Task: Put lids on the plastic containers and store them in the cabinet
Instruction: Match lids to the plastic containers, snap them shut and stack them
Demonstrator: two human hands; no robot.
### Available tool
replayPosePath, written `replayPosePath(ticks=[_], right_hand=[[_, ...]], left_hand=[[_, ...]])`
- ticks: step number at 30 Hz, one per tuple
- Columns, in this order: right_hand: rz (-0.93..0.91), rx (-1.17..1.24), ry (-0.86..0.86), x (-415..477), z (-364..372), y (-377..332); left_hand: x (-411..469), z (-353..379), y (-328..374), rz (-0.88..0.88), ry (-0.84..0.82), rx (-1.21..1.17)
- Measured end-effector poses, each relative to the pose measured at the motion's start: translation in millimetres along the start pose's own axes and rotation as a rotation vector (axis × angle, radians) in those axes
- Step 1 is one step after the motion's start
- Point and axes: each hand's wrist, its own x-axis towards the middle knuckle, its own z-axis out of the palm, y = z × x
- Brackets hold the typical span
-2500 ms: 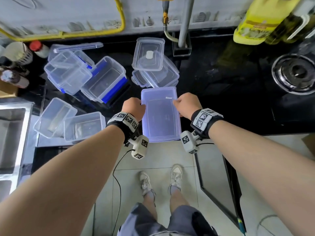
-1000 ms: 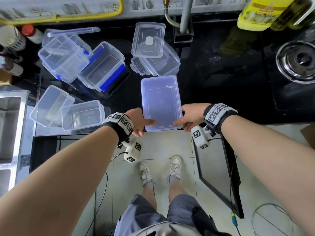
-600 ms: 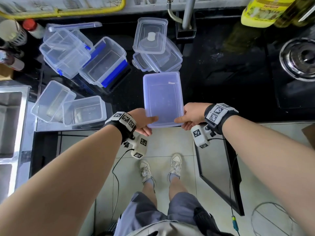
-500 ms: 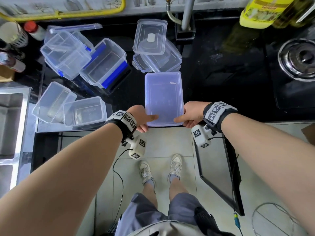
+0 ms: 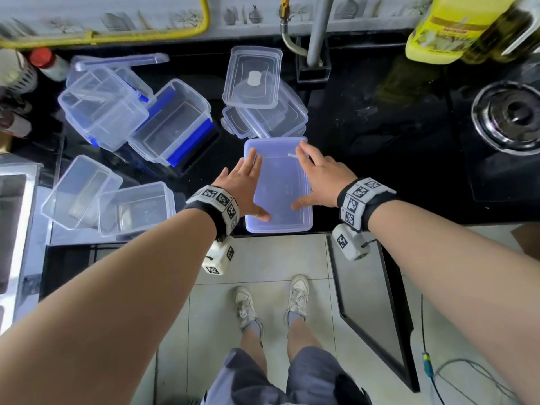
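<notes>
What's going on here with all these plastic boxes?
A person at a black counter presses the left hand and right hand, fingers flat, on the lid of a bluish container near the counter's front edge, apparently seating it. Other clear containers sit open to the left, and a stack sits just behind.

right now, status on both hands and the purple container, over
Left hand open, flat on lidded container. Right hand the same. It sits at front edge of counter. Clear plastic pile close behind it.
</notes>
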Motion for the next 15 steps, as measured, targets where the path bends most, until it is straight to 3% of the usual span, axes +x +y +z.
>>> replayPosePath(ticks=[6, 9, 11, 13, 15], right_hand=[[0.041, -0.13, 0.069, -5, -11, -10], [0.086, -0.16, 0.246, -3, -19, -12], [0.118, -0.105, 0.34, 1, -24, -6], [0.16, 0.032, 0.303, 3, -28, 2], [0.206, 0.173, 0.149, 0, -31, 13]], left_hand=[[-14, -6, 10, -0.121, 0.008, -0.095], [-20, -1, 7, -0.307, 0.003, -0.246], [-23, 4, 1, -0.331, -0.088, -0.358], [-26, 3, 1, -0.324, -0.169, -0.558], [-25, -4, 6, -0.301, -0.135, -0.591]])
